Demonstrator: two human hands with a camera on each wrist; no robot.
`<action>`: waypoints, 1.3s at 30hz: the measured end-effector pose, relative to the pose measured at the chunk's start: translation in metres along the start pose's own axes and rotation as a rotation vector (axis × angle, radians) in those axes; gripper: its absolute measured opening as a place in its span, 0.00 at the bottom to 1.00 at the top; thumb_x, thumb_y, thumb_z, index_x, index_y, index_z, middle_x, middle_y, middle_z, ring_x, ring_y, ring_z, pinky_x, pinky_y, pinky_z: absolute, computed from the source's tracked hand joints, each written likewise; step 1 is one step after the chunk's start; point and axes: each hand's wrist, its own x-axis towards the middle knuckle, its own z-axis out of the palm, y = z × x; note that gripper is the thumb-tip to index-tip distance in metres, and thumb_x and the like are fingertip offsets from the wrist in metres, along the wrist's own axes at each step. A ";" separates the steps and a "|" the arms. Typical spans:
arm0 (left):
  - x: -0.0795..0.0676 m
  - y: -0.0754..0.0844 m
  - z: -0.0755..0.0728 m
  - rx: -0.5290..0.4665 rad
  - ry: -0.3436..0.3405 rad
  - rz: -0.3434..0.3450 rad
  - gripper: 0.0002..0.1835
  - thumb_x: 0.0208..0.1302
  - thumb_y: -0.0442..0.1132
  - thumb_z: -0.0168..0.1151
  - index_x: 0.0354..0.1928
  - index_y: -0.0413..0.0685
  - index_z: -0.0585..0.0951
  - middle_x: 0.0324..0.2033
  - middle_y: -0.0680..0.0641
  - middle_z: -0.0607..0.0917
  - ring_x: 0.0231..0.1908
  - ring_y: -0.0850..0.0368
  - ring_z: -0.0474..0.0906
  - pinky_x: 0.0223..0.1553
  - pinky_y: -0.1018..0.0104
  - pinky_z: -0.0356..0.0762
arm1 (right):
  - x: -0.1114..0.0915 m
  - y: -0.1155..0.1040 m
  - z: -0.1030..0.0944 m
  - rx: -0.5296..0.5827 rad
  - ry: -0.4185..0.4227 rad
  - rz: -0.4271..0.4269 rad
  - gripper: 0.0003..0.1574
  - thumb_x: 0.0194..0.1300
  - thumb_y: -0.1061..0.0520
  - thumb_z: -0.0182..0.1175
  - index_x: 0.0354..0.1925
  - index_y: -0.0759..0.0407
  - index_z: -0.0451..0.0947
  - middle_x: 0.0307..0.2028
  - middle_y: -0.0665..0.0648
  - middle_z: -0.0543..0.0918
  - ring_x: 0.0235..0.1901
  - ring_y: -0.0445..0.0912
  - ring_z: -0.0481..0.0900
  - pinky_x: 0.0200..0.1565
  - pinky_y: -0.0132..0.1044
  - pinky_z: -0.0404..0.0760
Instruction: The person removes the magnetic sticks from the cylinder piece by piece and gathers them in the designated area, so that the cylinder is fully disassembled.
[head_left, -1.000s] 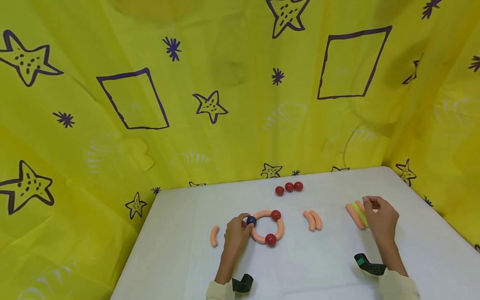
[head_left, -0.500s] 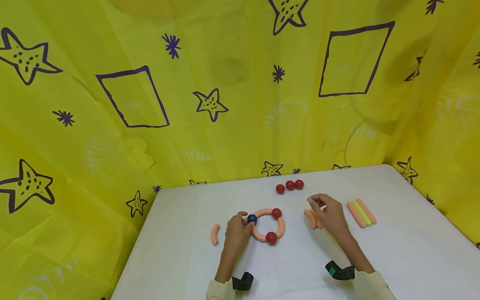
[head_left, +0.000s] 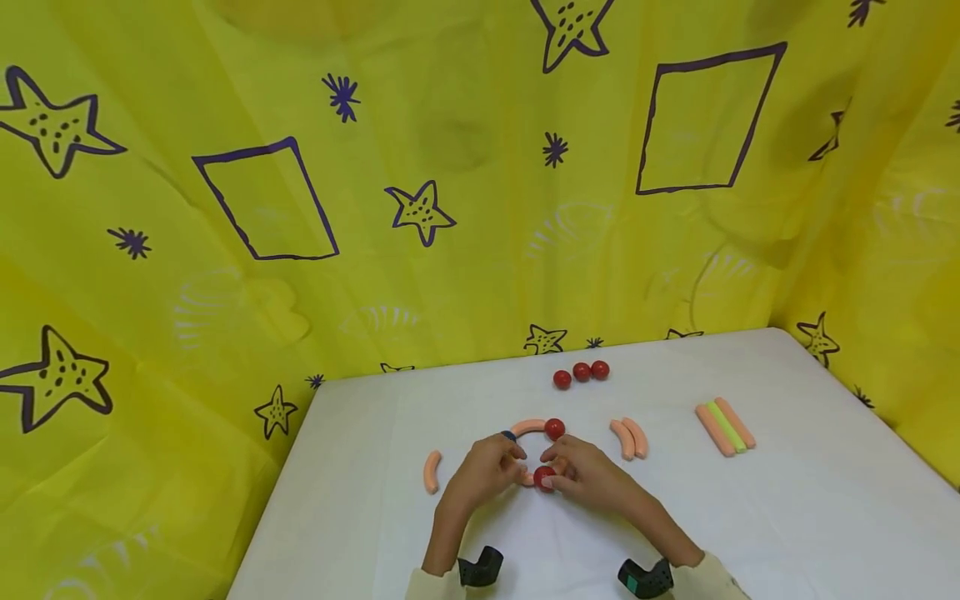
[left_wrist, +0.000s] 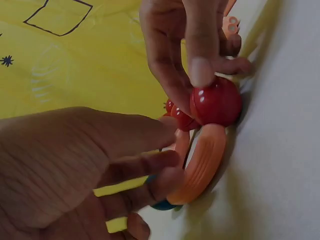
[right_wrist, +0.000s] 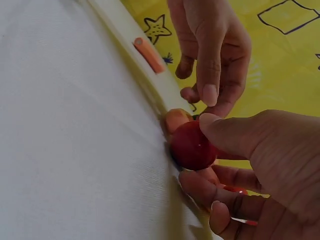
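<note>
On the white table lies a ring of curved orange pieces (head_left: 529,425) joined by balls. My right hand (head_left: 592,477) pinches the red ball (head_left: 543,475) at the ring's near side, thumb and a finger on opposite sides of it. My left hand (head_left: 482,473) is at the ring's left side. Its loosely bent fingers overlap the near-left curved piece (left_wrist: 202,162) in the left wrist view, the thumb a little above. A blue ball (head_left: 510,435) shows partly behind the left hand. Another red ball (head_left: 555,429) sits at the far right of the ring, whose right curved piece is mostly hidden by the right hand.
A single curved orange piece (head_left: 432,472) lies left of the ring. Two more curved pieces (head_left: 628,438) lie to its right. Farther right are straight orange sticks (head_left: 714,430) with a green stick (head_left: 726,425) between. Several red balls (head_left: 582,372) sit at the back, before a yellow curtain (head_left: 465,275).
My right hand has swept left from the straight sticks, over the paired curved pieces, to the near red ball. The left hand has left the blue ball and shifted slightly right and nearer.
</note>
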 end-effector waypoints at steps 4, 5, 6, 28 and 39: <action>0.003 0.003 0.005 0.040 -0.147 0.027 0.04 0.61 0.34 0.67 0.36 0.42 0.88 0.24 0.55 0.83 0.23 0.70 0.68 0.25 0.78 0.66 | -0.002 0.003 0.006 -0.018 0.003 -0.015 0.17 0.61 0.53 0.68 0.47 0.58 0.80 0.32 0.48 0.77 0.30 0.35 0.71 0.34 0.27 0.71; 0.003 0.003 0.006 0.062 -0.161 0.028 0.03 0.61 0.35 0.67 0.34 0.44 0.88 0.22 0.57 0.81 0.22 0.70 0.66 0.24 0.78 0.65 | -0.003 0.004 0.007 -0.015 0.006 -0.017 0.18 0.61 0.53 0.68 0.47 0.59 0.80 0.31 0.48 0.77 0.30 0.35 0.71 0.34 0.27 0.71; 0.004 0.003 0.007 0.077 -0.173 0.025 0.04 0.62 0.35 0.66 0.33 0.45 0.88 0.20 0.58 0.78 0.21 0.70 0.65 0.23 0.77 0.63 | -0.003 0.004 0.008 -0.018 0.010 -0.022 0.18 0.61 0.53 0.68 0.47 0.59 0.80 0.32 0.47 0.77 0.30 0.35 0.71 0.34 0.27 0.71; 0.001 0.002 0.014 0.187 -0.083 0.088 0.03 0.59 0.35 0.69 0.33 0.43 0.88 0.30 0.52 0.82 0.31 0.67 0.71 0.33 0.77 0.71 | -0.005 0.001 0.010 -0.020 0.043 -0.015 0.17 0.61 0.52 0.68 0.46 0.59 0.80 0.31 0.47 0.78 0.29 0.36 0.72 0.32 0.27 0.72; 0.000 0.003 0.012 0.164 -0.132 0.006 0.03 0.58 0.35 0.70 0.33 0.44 0.88 0.27 0.55 0.81 0.28 0.69 0.68 0.31 0.76 0.69 | -0.006 0.003 0.009 -0.036 0.032 0.008 0.17 0.62 0.52 0.68 0.46 0.58 0.80 0.31 0.47 0.77 0.30 0.36 0.72 0.33 0.27 0.73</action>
